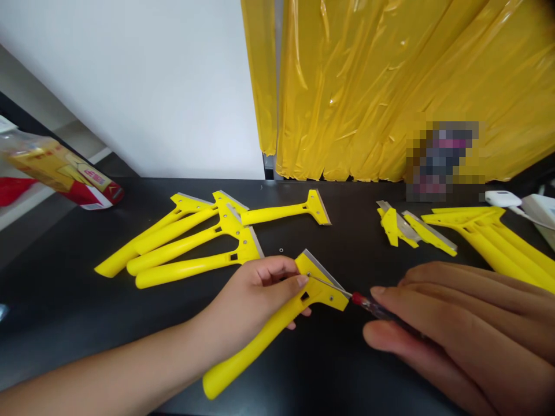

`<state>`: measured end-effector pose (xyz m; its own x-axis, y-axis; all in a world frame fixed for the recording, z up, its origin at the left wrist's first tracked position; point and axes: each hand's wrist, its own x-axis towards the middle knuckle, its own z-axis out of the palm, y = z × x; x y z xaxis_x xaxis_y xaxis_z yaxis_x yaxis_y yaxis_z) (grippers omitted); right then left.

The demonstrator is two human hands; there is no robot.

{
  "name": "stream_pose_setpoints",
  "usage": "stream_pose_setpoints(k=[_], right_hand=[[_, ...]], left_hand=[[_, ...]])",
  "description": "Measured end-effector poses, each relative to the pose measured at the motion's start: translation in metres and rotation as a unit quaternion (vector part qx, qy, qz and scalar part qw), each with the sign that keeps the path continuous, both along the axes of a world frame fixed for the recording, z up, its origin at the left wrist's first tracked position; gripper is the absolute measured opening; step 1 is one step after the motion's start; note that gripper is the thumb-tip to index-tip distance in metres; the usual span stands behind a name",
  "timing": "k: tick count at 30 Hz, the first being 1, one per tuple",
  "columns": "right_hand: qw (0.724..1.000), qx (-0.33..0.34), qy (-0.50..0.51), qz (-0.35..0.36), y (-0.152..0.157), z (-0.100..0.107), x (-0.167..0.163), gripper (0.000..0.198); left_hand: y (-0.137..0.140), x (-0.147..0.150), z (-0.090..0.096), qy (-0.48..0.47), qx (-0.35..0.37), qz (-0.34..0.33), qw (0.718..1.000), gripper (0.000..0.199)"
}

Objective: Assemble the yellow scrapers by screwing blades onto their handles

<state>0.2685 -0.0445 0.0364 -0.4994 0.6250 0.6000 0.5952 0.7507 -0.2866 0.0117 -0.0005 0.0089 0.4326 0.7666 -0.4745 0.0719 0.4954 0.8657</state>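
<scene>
The left hand (271,283) reaches in from the lower left, forearm slanting up across the worktop (338,370), and pinches the neck of a yellow scraper (266,335) with the thumb on top and fingers curled beneath. The right hand (459,323) comes from the right with its fingers long and close together, gripping a screwdriver (373,306) between them and the thumb. The scraper is held at the middle front of the worktop, its handle slanting down to the left and its flared head up to the right; a grey metal blade (327,271) edges the head, with two small screws and a square hole (dark inside) further back. The screwdriver's thin shaft crosses the head towards the screw beside the left thumb, though whether its tip sits in the screw is hard to make out. The right hand covers most of the screwdriver's handle and runs out of view, and the left fingers are partly hidden under the scraper.
</scene>
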Motion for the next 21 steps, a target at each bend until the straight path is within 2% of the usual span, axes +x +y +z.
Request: stream_pose_setpoints(k=[2, 4, 7, 10, 13, 17, 21], right_hand=[[0.995, 0.055, -0.085, 0.019, 0.004, 0.006, -0.006, 0.024], [0.992, 0.070, -0.103, 0.022, 0.008, 0.010, -0.014, 0.026], [0.995, 0.058, -0.080, 0.004, 0.009, 0.012, -0.022, 0.023], [0.997, 0.039, -0.062, 0.032, 0.010, 0.011, -0.019, 0.007], [0.997, 0.021, -0.064, 0.024, 0.012, 0.010, -0.012, 0.011], [0.997, 0.050, -0.059, 0.022, 0.015, 0.007, -0.009, 0.023], [0.998, 0.031, -0.042, 0.035, 0.014, 0.009, -0.014, 0.013]], left_hand=[[-0.001, 0.000, -0.001, -0.003, 0.000, 0.002, 1.000, 0.025], [-0.001, 0.000, -0.003, -0.009, -0.001, 0.007, 1.000, 0.024], [-0.001, 0.000, -0.004, -0.011, -0.001, 0.005, 1.000, 0.024], [-0.002, 0.000, -0.003, -0.003, 0.001, -0.001, 1.000, 0.024], [-0.003, 0.001, -0.001, 0.006, 0.003, -0.001, 1.000, 0.024], [-0.003, 0.001, -0.002, 0.008, 0.001, -0.005, 1.000, 0.025], [-0.002, 0.001, -0.004, -0.009, -0.004, -0.001, 1.000, 0.024]])
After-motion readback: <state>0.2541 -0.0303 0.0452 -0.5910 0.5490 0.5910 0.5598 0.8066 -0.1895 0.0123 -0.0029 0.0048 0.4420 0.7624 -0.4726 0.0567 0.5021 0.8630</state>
